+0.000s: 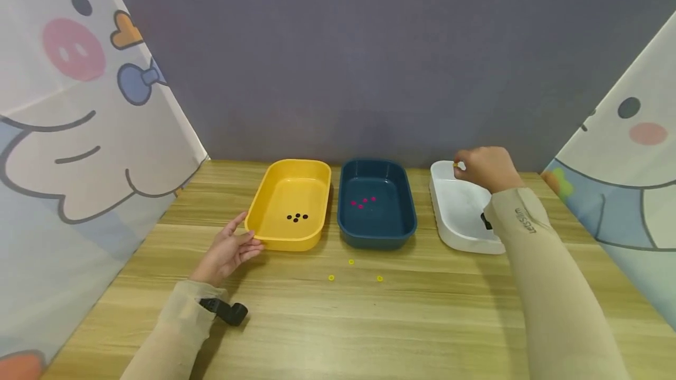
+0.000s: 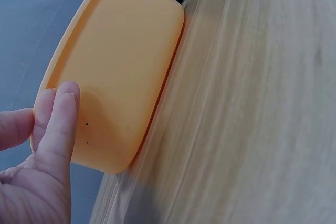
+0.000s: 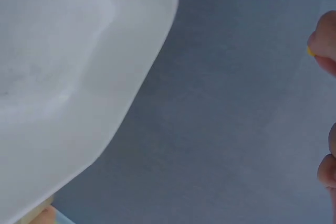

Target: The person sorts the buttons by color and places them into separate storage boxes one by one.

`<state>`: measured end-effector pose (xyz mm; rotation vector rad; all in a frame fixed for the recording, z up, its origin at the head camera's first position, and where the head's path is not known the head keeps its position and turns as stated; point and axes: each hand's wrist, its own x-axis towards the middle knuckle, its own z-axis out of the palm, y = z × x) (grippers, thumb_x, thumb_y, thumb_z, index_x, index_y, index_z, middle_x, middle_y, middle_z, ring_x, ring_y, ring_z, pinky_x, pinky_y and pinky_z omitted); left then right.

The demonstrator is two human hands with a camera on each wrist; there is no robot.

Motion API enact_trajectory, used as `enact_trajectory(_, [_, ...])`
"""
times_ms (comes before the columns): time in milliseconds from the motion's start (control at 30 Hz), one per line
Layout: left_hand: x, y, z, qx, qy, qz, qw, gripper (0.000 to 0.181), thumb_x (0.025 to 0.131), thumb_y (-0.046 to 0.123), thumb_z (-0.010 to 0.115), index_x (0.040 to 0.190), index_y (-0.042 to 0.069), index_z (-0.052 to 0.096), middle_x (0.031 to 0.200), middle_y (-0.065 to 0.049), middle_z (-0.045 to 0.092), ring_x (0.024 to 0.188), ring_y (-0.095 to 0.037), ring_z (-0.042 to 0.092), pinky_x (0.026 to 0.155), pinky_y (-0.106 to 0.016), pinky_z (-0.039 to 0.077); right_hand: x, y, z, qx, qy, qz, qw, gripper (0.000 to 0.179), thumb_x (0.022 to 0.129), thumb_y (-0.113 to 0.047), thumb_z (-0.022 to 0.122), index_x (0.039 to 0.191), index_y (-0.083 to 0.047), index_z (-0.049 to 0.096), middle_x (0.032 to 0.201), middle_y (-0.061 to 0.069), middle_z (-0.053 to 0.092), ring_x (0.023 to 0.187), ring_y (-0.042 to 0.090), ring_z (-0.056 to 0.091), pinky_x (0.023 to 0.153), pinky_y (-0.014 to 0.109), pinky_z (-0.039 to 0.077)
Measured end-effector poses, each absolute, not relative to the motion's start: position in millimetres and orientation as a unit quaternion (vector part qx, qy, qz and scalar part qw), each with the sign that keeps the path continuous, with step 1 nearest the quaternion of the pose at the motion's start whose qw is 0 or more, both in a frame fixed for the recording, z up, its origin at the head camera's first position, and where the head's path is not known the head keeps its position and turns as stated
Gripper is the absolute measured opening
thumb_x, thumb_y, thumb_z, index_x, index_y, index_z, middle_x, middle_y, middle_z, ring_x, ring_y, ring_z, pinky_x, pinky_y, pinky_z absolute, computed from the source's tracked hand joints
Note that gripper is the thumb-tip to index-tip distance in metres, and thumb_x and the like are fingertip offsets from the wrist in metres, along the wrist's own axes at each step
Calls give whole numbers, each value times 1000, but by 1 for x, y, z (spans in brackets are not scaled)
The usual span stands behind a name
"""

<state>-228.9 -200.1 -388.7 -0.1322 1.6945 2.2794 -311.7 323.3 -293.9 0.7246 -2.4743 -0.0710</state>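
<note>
My left hand [image 1: 226, 254] holds the near left corner of a yellow tray [image 1: 289, 244], its thumb and fingers on different sides of the corner. In the left wrist view, two fingers [image 2: 59, 127] lie along the tray's outer wall. Over the far end of a white tray [image 1: 465, 243], my right hand [image 1: 488, 168] pinches a small yellow ring [image 1: 456, 165] between thumb and fingertip. Only a sliver of that ring [image 3: 310, 51] shows in the right wrist view. The right hand and sleeve cover part of the white tray.
A dark blue tray [image 1: 377, 241] with several small pink pieces [image 1: 365, 200] stands between the others. Several small black pieces [image 1: 296, 220] lie in the yellow tray. Three yellow rings [image 1: 351, 261] lie on the wooden table [image 1: 296, 327]. A grey panel [image 1: 369, 63] rises behind.
</note>
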Motion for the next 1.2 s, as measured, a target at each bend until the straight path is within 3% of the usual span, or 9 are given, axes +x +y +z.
enact_trajectory(200, [-229, -199, -389, -52, 596, 788, 145, 70, 102, 0, 38, 155, 18, -3, 71, -5, 67, 65, -14, 69, 69, -26, 60, -316, 331, -288, 213, -959, -3, 187, 10, 81, -14, 68, 89, -8, 70, 58, 1, 61, 52, 21, 53, 43, 43, 46])
enact_trajectory(400, [-231, -197, -388, -45, 598, 788, 139, 69, 102, -1, 37, 155, 17, -4, 71, -5, 67, 64, -13, 69, 68, -26, 60, -317, 337, -288, 196, -964, 10, 179, 13, 81, -16, 67, 90, -7, 70, 58, 2, 61, 52, 21, 51, 44, 44, 46])
enact_trajectory(700, [-230, -199, -390, -47, 591, 792, 145, 70, 102, -1, 38, 155, 18, -4, 70, -6, 67, 64, -14, 68, 68, -26, 60, -317, 336, -293, 168, -978, 22, 118, 20, 83, -19, 63, 97, -6, 70, 74, 10, 67, 60, 23, 54, 51, 47, 49])
enact_trajectory(1000, [-230, -197, -393, -46, 594, 789, 151, 71, 101, -2, 39, 155, 16, -5, 71, -6, 67, 64, -14, 69, 69, -27, 60, -317, 334, -306, 162, -980, 27, 113, 23, 83, -19, 65, 99, -3, 69, 65, 5, 63, 56, 20, 50, 46, 42, 47])
enact_trajectory(1200, [-228, -200, -392, -46, 598, 787, 144, 70, 102, -1, 37, 155, 16, -5, 70, -5, 66, 64, -14, 68, 68, -26, 60, -324, 334, -313, 163, -982, 22, 90, 22, 83, -19, 66, 98, -3, 70, 71, 7, 66, 59, 21, 54, 50, 44, 49])
